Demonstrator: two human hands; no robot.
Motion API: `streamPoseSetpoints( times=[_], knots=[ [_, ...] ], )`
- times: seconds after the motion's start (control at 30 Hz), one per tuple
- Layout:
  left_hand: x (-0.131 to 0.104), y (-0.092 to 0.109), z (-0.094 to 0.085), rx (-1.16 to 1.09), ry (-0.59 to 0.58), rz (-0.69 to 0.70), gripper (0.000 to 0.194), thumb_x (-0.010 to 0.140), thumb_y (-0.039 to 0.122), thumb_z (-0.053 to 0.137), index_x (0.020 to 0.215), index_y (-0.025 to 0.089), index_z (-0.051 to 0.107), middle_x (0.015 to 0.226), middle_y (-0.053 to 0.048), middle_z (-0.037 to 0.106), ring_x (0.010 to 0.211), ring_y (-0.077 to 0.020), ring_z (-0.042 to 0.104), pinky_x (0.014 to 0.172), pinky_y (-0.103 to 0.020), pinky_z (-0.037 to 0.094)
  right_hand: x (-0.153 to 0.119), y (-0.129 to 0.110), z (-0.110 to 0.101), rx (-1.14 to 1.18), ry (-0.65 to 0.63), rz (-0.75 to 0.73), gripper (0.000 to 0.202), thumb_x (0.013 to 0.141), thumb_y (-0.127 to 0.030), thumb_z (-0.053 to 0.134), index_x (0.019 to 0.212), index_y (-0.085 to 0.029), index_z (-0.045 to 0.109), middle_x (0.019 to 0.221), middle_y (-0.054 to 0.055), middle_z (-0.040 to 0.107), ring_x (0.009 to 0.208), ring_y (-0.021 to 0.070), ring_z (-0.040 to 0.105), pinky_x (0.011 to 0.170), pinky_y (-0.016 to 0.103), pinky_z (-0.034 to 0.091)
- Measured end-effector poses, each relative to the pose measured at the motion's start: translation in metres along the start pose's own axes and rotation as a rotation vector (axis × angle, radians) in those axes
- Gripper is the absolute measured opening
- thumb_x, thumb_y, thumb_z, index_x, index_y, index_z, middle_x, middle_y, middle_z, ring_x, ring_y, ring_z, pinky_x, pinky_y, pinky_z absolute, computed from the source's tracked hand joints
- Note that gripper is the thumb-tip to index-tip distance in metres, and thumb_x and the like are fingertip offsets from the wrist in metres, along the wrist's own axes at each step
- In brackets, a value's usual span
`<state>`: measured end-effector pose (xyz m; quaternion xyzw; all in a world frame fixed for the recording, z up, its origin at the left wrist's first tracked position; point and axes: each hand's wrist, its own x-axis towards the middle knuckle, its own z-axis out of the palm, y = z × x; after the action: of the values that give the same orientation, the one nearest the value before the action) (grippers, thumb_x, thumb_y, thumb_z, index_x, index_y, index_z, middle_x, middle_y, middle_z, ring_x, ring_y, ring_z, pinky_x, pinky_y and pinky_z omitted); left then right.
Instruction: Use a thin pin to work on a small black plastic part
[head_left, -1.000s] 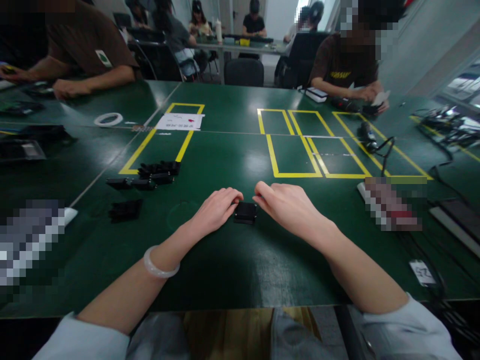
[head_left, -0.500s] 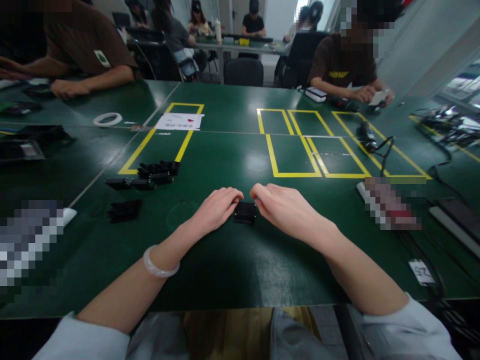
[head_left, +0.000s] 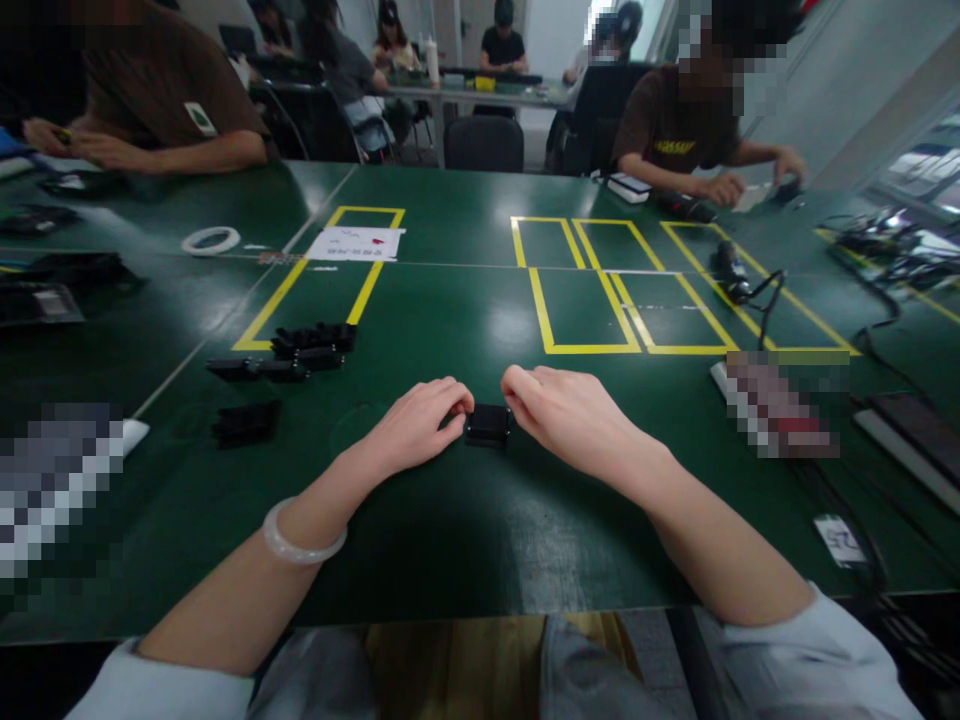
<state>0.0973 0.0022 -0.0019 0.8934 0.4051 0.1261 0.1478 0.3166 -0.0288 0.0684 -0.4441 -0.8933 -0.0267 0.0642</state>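
Observation:
A small black box-shaped part (head_left: 488, 425) with a flat top rests on the green table (head_left: 442, 560) between my hands. My left hand (head_left: 420, 425) is just off its left side, thumb and fingers apart with nothing visible between them. At the box's right edge, my right hand (head_left: 566, 415) is closed, its curled fingers against that side; the fingertips are mostly hidden. Several similar black parts (head_left: 311, 348) lie grouped to the left, and another black piece (head_left: 245, 423) sits nearer to me.
Yellow tape rectangles (head_left: 551, 348) mark the table, with a white paper sheet (head_left: 356, 243) over one. A tape roll (head_left: 211, 241) lies at the left. Cables (head_left: 870, 540) and a dark device (head_left: 729, 270) are at the right. Co-workers (head_left: 172, 90) sit across.
My left hand has drawn slightly left, away from the black part, and its thumb and fingers have parted. The right hand and the part have stayed nearly in place.

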Motion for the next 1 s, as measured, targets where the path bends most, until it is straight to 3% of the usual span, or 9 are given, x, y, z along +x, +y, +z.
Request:
streamPoseSetpoints(
  times=[0.17, 0.43, 0.63, 0.83, 1.0],
  knots=[
    [-0.0025, -0.0015, -0.0051, -0.031, -0.068, 0.002, 0.012, 0.088, 0.029, 0.05, 0.089, 0.019, 0.057, 0.088, -0.002, 0.06, 0.082, -0.0177, 0.056, 0.076, -0.03, 0.04, -0.0006, 0.0004, 0.0, 0.016, -0.005, -0.012, 0.016, 0.095, -0.019, 0.035, 0.094, -0.018, 0.05, 0.077, 0.002, 0.062, 0.066, 0.0123, 0.055, 0.054, 0.026, 0.024],
    [-0.0024, -0.0012, -0.0044, -0.028, -0.099, 0.029, 0.011, 0.088, 0.029, 0.055, 0.088, 0.018, 0.06, 0.086, -0.002, 0.061, 0.081, -0.0169, 0.057, 0.074, -0.028, 0.039, -0.0039, -0.0004, -0.0022, 0.069, 0.005, -0.06, 0.014, 0.091, -0.015, 0.039, 0.099, -0.017, 0.05, 0.089, 0.005, 0.064, 0.081, 0.0149, 0.059, 0.064, 0.025, 0.034],
    [-0.0022, -0.0011, -0.0047, -0.048, -0.105, 0.04, 0.011, 0.089, 0.027, 0.055, 0.087, 0.018, 0.061, 0.084, -0.002, 0.062, 0.079, -0.0161, 0.057, 0.073, -0.027, 0.039, -0.0018, 0.003, -0.0002, -0.001, 0.012, -0.009, 0.02, 0.097, -0.03, 0.035, 0.093, -0.019, 0.051, 0.075, 0.001, 0.062, 0.065, 0.0132, 0.056, 0.055, 0.026, 0.025],
    [-0.0021, -0.0011, -0.0035, -0.05, -0.098, 0.041, 0.009, 0.089, 0.024, 0.055, 0.086, 0.017, 0.061, 0.083, -0.002, 0.062, 0.078, -0.0158, 0.057, 0.073, -0.027, 0.039, -0.0008, 0.0044, 0.0004, 0.045, -0.01, -0.007, 0.016, 0.095, -0.019, 0.035, 0.1, -0.018, 0.05, 0.079, 0.002, 0.063, 0.069, 0.0123, 0.056, 0.055, 0.025, 0.025],
    [-0.0018, -0.0022, -0.0024, -0.035, -0.079, 0.025, 0.012, 0.088, 0.029, 0.059, 0.086, 0.018, 0.061, 0.083, -0.002, 0.062, 0.077, -0.0159, 0.057, 0.071, -0.027, 0.039, -0.0009, 0.0055, 0.0023, 0.06, 0.0, -0.023, 0.017, 0.095, -0.02, 0.035, 0.1, -0.017, 0.05, 0.081, 0.002, 0.063, 0.072, 0.0128, 0.057, 0.058, 0.025, 0.028]
  ],
)
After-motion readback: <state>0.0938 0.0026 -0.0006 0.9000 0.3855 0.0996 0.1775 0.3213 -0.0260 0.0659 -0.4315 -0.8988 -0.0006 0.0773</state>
